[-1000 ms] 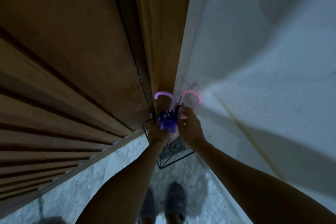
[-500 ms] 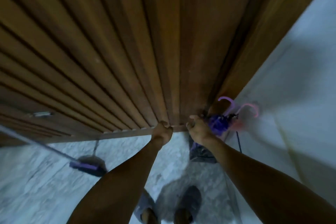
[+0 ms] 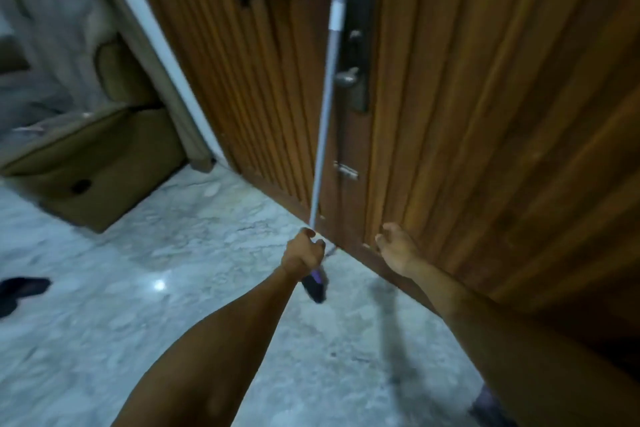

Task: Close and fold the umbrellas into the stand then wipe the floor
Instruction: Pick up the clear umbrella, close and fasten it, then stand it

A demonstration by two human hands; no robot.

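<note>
Left hand gripping mop pole low down, fingers wrapped round it. Pole slants up across door, top end beside lock plate. Mop head dark with purple, just below left hand, over floor; blurred, contact with floor unclear. Right hand holding nothing, fingers loosely curled, near door's lower edge. Cardboard box at left on floor, flaps partly open, contents not visible. Dark item on floor at far left. No umbrellas or stand in view.
</note>
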